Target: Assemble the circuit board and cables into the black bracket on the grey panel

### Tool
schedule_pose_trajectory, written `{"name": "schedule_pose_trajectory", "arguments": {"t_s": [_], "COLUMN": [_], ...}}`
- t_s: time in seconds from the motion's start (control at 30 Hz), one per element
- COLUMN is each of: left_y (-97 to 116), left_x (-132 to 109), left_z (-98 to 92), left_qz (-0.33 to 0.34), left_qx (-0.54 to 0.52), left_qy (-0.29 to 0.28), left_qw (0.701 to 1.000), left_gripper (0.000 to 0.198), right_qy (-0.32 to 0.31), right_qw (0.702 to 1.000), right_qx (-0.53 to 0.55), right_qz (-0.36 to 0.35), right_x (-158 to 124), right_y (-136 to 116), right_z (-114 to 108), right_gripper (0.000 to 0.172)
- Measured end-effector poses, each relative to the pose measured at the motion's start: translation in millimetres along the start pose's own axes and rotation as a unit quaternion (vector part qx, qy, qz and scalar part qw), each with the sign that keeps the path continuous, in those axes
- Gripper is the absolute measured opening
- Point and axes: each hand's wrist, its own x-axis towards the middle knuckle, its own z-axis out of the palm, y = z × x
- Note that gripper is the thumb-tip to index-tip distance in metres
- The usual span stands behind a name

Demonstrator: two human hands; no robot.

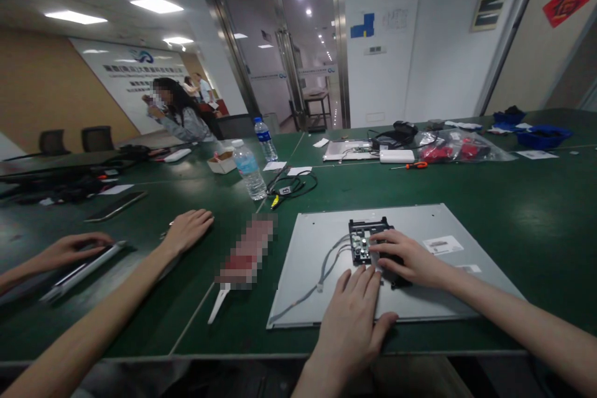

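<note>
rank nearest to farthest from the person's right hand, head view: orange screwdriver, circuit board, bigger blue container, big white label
1. Circuit board: just left of the right hand
2. Big white label: right of the hand, on the panel
3. Orange screwdriver: beyond the panel's far edge
4. Bigger blue container: far back, right side

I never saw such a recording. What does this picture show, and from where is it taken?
No machine here: a person works bare-handed, filmed by one head-worn camera looking forward and down. On the green table lies a flat pale panel with a black part carrying a circuit board. The right hand has its fingers on the black part; the left hand is close beside it. Whether either grips is unclear. Farther back are two water bottles and an orange-handled screwdriver. The hands farther left are another person's.
</note>
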Motion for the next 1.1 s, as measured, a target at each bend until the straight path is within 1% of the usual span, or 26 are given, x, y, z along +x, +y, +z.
{"name": "schedule_pose_trajectory", "arguments": {"t_s": [0.27,0.5,0.87,1.1], "left_y": [-0.1,-1.8,-0.1,-0.1], "left_x": [-2.5,-2.9,-0.8,-1.4], "left_z": [0.1,2.9,2.3,2.3], "left_qz": [-0.001,0.002,0.0,0.004], "left_qx": [0.004,0.007,0.008,0.021], "left_qy": [-0.008,-0.014,-0.01,-0.008], "left_qw": [1.0,1.0,1.0,1.0], "left_gripper": [0.059,0.062,0.058,0.058], "right_qy": [0.002,0.004,0.002,0.004], "right_qw": [1.0,1.0,1.0,1.0], "right_qx": [-0.008,-0.018,-0.026,-0.025], "right_qz": [0.018,0.015,0.006,0.015], "right_x": [-1.5,-2.5,0.2,-0.2], "right_y": [3.6,9.0,5.1,5.6], "right_z": [2.3,5.5,1.4,0.5], "right_gripper": [0.031,0.031,0.032,0.035]}}
